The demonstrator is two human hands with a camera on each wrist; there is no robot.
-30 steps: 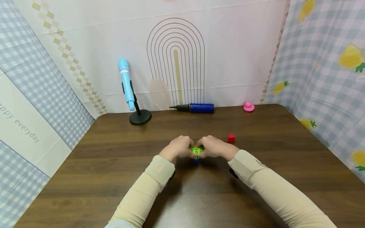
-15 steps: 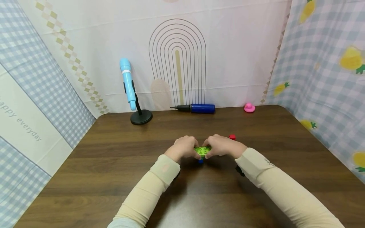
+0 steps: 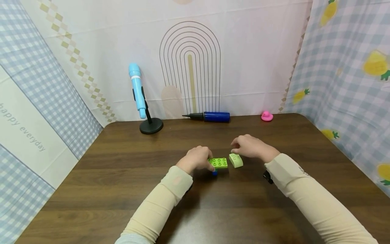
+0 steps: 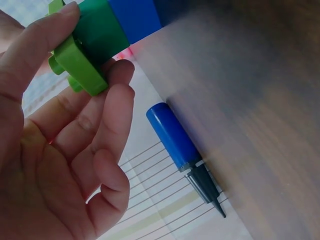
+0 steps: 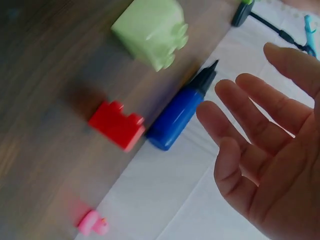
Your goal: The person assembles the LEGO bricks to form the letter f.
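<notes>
My left hand (image 3: 198, 158) pinches the end of a bright green toy brick (image 3: 220, 163) between thumb and fingers. Under it, in the left wrist view, sit a dark green brick (image 4: 102, 32) and a blue brick (image 4: 136, 20), all joined in a stack. To the right of the stack, a pale green curved brick (image 3: 236, 161) rests on the table. My right hand (image 3: 251, 147) hovers just behind and right of that brick, its fingers loosely bent around nothing. A red brick (image 5: 117, 125) shows in the right wrist view, while the right hand covers it in the head view.
Along the back edge of the wooden table (image 3: 122, 189) lie a blue hand pump (image 3: 210, 116) and a pink rubber duck (image 3: 266, 116). A light blue microphone (image 3: 137, 89) stands on a black stand (image 3: 151, 125) at the back left. Fabric curtains rise behind.
My right hand has let go of the bright green brick and moved right and back. The pale green curved brick now shows; the red brick is hidden in the head view. The left hand keeps its hold.
</notes>
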